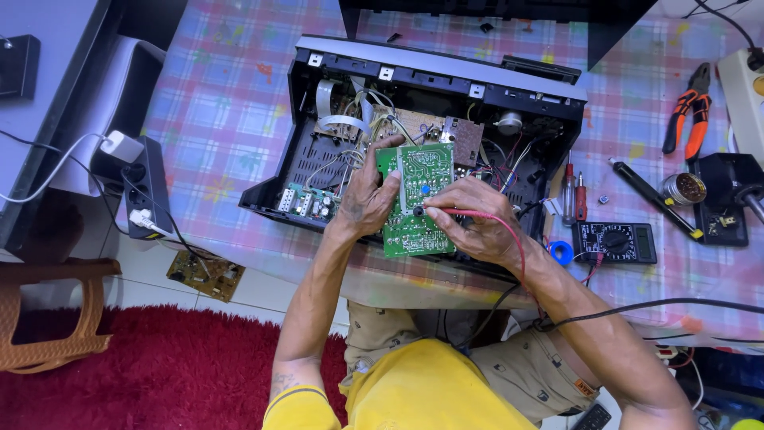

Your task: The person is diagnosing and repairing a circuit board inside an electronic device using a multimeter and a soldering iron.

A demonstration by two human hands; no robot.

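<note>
Biggest thing first: the worktop [223,103] with its checked pink-and-blue cloth, and sitting on it the black opened chassis [318,159] of some audio-type unit, lid off, wiring all exposed. Tilted up over the chassis's 6 o'clock edge is the green circuit board [415,199], solder side up. The left hand [368,199] has its grip clamped on the board's 9 o'clock edge, steadying it. The right hand [473,219] has fingers pinched together on a red test probe [446,210], tip touching the board near its middle. The black multimeter [615,242] lies at 3 o'clock, two screwdrivers [574,195] just beside it, orange pliers [691,107] at 2 o'clock.

Looks like mid-probing — checking points on the board. I'd guess the next touch needs a steady board and an eye on the meter.
</note>
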